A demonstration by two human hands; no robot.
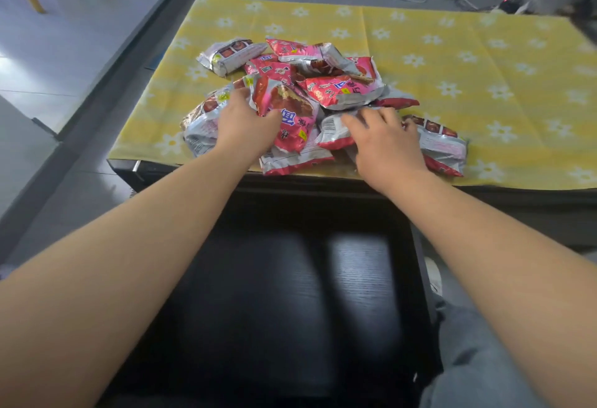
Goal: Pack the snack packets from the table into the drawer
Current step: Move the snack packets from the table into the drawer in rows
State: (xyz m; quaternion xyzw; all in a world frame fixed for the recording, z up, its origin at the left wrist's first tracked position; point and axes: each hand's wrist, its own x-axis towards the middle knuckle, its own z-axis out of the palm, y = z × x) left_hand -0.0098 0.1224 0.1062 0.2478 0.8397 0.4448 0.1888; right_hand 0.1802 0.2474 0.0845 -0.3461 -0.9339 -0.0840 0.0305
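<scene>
Left hand [245,123], fingers curled, grasping a pink snack packet [287,117] at the near side of the pile; right hand [384,139], fingers spread and released, resting flat on a silver packet [336,131]. Pile of snack packets [323,84] on the yellow flowered cloth [484,68] near the worktop's front edge. Open black drawer [290,294] below that edge, between the forearms.

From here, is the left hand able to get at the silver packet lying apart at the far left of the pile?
Probably yes: the left hand rests on the pile's left side, and the silver packet lies uncovered just beyond it.
</scene>
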